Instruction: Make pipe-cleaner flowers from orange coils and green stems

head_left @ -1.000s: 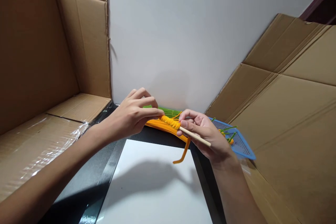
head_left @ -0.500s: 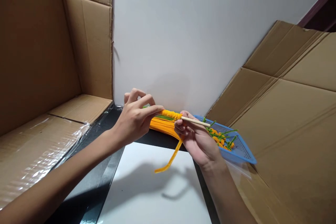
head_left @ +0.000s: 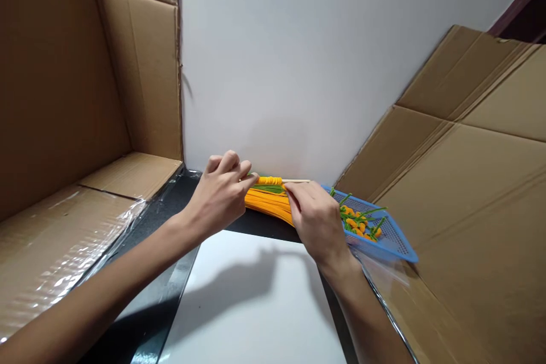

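A thin wooden stick (head_left: 297, 181) lies roughly level, with a yellow-orange pipe cleaner (head_left: 270, 181) wound round it in a tight coil. My left hand (head_left: 224, 193) is closed on the coil's left end, and its fingers hide that end of the stick. Just below the coil's right end, my right hand (head_left: 318, 219) pinches the pipe cleaner between thumb and finger; its loose tail is hidden behind the hand. Behind both hands lies a bundle of orange pipe cleaners (head_left: 267, 203), with green pipe cleaners (head_left: 271, 188) along its top.
A blue plastic basket (head_left: 398, 247) at the right holds several small orange and green pipe-cleaner pieces (head_left: 358, 222). A white board (head_left: 260, 307) lies on the dark table (head_left: 170, 205) under my hands. Cardboard walls (head_left: 478, 193) flank both sides, with a pale wall behind.
My right hand has turned from palm up under the stick to knuckles up, pinching the pipe cleaner. The stick has swung level, and the dangling tail has gone from view.
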`<action>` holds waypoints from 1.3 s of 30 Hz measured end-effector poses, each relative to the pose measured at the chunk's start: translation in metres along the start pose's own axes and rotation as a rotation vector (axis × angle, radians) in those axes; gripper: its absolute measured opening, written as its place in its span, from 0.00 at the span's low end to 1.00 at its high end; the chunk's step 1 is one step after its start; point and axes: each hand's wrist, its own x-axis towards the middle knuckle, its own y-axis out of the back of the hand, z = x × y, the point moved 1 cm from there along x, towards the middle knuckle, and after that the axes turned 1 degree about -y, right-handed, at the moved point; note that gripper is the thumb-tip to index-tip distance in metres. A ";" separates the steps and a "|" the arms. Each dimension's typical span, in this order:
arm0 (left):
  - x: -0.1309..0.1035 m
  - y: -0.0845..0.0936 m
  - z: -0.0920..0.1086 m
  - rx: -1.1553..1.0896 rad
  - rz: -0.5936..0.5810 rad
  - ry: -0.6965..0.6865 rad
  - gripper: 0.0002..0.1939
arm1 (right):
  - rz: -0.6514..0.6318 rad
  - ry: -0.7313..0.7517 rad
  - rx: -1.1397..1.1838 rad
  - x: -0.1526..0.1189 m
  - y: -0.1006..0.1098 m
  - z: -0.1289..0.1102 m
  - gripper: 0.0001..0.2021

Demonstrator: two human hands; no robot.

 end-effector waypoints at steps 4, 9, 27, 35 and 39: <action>0.001 0.006 -0.003 0.000 -0.106 -0.089 0.11 | -0.008 0.166 -0.098 0.001 0.001 0.005 0.09; 0.002 0.010 -0.005 -0.055 -0.232 -0.118 0.12 | 0.010 0.212 -0.077 -0.001 -0.002 0.003 0.10; 0.003 0.009 -0.017 -0.295 0.122 -0.193 0.14 | -0.458 -0.867 1.581 0.007 0.000 0.025 0.16; -0.004 -0.007 0.012 -0.339 0.225 0.200 0.06 | -0.109 -0.863 1.548 0.008 -0.007 0.001 0.11; -0.004 -0.010 0.008 -0.174 0.134 0.217 0.08 | 0.014 -0.500 0.643 0.004 0.000 -0.006 0.06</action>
